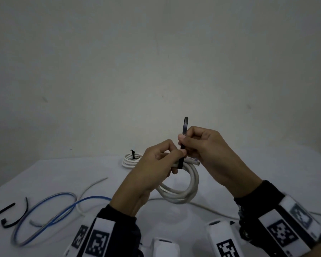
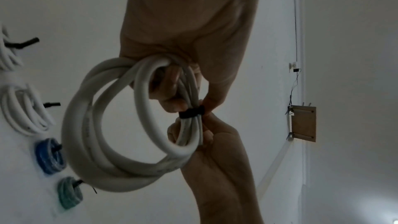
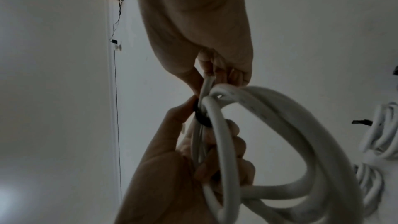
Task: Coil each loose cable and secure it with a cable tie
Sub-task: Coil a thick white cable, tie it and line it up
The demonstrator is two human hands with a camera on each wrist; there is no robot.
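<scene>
White cable coil [image 1: 182, 184] hung above the desk [image 1: 44, 175] in our left hand [image 1: 152, 167], fingers curled round the bundle, while our right hand [image 1: 206, 145] pinched the black cable tie [image 1: 183, 141] tail pointing straight up, directly above the bundle.

Both hands hold the coil [image 1: 182, 184] raised above the surface [image 1: 230, 175], with open cloth beneath and to the right. To the left, a loose blue cable [image 1: 50, 212] and spare ties [image 1: 13, 217] lie in the way; a tied coil [image 1: 131, 160] sits behind.
</scene>
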